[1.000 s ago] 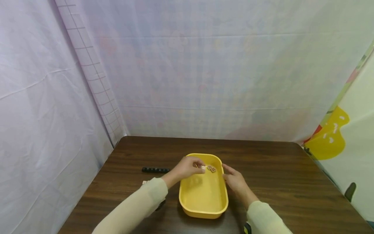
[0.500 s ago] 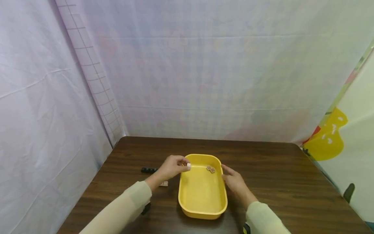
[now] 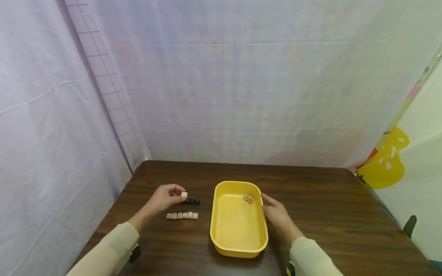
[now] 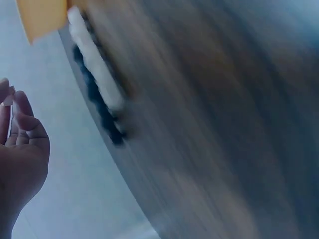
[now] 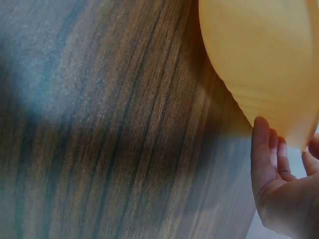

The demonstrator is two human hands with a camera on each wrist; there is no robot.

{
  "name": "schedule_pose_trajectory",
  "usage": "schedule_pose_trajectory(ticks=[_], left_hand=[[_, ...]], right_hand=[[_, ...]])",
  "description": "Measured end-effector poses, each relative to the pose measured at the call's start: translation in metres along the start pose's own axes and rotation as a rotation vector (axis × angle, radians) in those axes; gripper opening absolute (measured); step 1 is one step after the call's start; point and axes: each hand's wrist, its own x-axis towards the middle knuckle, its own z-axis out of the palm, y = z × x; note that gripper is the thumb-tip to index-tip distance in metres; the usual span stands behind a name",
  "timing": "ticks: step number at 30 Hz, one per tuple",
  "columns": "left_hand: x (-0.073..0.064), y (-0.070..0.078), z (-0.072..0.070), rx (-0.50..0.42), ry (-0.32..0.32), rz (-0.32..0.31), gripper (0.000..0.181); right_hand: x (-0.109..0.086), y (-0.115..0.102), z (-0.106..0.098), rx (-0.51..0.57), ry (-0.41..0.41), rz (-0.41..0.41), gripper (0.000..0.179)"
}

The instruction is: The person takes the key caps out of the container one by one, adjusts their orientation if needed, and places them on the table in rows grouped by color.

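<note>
My left hand (image 3: 168,197) pinches a small white keycap (image 3: 184,194) between thumb and fingers, just above the left part of a row of black keycaps (image 3: 193,201). Nearer to me lies a row of white keycaps (image 3: 180,216). My right hand (image 3: 279,215) rests with fairly straight fingers against the right side of a yellow tray (image 3: 224,253); the right wrist view shows the fingertips (image 5: 260,124) at its outer wall. Two brownish keycap-like pieces (image 3: 248,199) lie inside the tray, near its far right corner. The hand hides part of the black row.
Everything stands on a dark wood-grain table (image 3: 310,191). A pale patterned curtain (image 3: 241,96) hangs behind it, and a white cloth (image 3: 51,134) hangs at the left. The left wrist view is blurred.
My left hand has moved left from over the tray to the black row, carrying the white keycap. The white row has come into full sight. My right hand stays at the tray.
</note>
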Motion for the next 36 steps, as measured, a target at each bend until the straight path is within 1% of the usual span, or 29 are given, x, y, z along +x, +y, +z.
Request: schedule_pose_trajectory(ticks=[3, 6, 8, 11, 15, 19, 22, 27, 30, 34, 36], left_hand=[[-0.01, -0.013, -0.014, 0.045, 0.012, -0.027, 0.022], [-0.02, -0.026, -0.023, 0.072, 0.012, -0.056, 0.023], [-0.026, -0.035, -0.027, 0.089, 0.006, -0.074, 0.022], [-0.032, -0.045, -0.031, 0.118, -0.013, -0.076, 0.02], [-0.037, -0.053, -0.034, 0.141, -0.05, -0.064, 0.017], [-0.039, -0.059, -0.033, 0.137, -0.093, -0.089, 0.016], [-0.039, -0.062, -0.031, 0.135, -0.115, -0.092, 0.016], [-0.04, -0.064, -0.028, 0.137, -0.134, -0.062, 0.017], [-0.04, -0.064, -0.027, 0.121, -0.146, -0.049, 0.019], [-0.04, -0.062, -0.027, 0.086, -0.163, -0.064, 0.029], [-0.039, -0.06, -0.027, 0.079, -0.153, -0.085, 0.038]], right_hand=[[-0.001, -0.001, 0.0, -0.003, -0.007, 0.005, 0.052], [-0.002, -0.002, 0.0, -0.006, -0.011, 0.008, 0.052], [-0.002, -0.002, 0.0, -0.008, -0.011, 0.008, 0.051], [-0.002, -0.002, 0.0, -0.003, -0.009, 0.01, 0.051], [-0.002, -0.002, 0.0, 0.011, -0.006, 0.007, 0.051], [-0.002, -0.001, 0.0, 0.02, 0.0, -0.003, 0.05], [-0.001, -0.001, 0.001, 0.028, 0.0, 0.007, 0.051], [-0.002, -0.001, 0.001, 0.028, -0.01, 0.04, 0.054], [-0.003, -0.001, 0.001, 0.039, -0.014, 0.059, 0.055], [-0.004, -0.001, 0.001, 0.044, -0.014, 0.057, 0.055], [-0.003, -0.001, 0.0, 0.037, -0.017, 0.054, 0.055]])
